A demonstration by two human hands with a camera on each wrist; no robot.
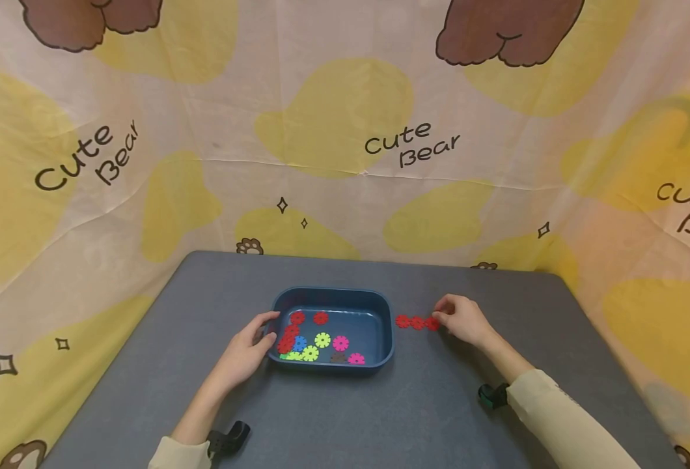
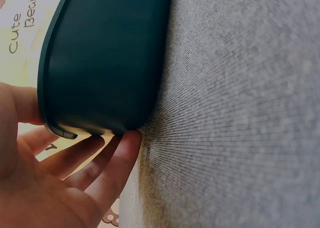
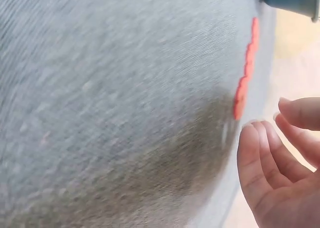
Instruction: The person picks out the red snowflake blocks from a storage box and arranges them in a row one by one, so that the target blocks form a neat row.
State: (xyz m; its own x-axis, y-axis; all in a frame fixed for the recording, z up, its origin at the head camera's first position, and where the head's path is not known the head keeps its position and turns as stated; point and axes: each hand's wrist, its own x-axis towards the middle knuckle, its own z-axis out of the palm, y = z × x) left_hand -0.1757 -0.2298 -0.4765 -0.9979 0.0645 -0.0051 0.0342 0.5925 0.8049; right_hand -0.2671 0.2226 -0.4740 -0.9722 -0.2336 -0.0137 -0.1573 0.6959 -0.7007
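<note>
My left hand (image 1: 244, 348) grips the left end of a blue plastic bin (image 1: 345, 368), with the thumb at the rim and the fingers against the outer wall (image 2: 105, 62). Inside the bin lie several notched plastic discs: red (image 1: 320, 318), yellow-green (image 1: 322, 340), pink (image 1: 341, 343), blue (image 1: 300, 343) and brown. To the right of the bin, a short row of red discs (image 1: 418, 323) lies flat on the table. My right hand (image 1: 465, 319) is at the row's right end. In the right wrist view its fingers (image 3: 250, 153) are bent, thumb apart from them, nothing between.
The grey table (image 1: 345, 417) extends on all sides of the bin. Behind it hangs a cloth (image 1: 333, 117) printed with yellow patches and bears, which also runs along both sides. Dark straps with camera mounts (image 1: 228, 440) sit at both wrists.
</note>
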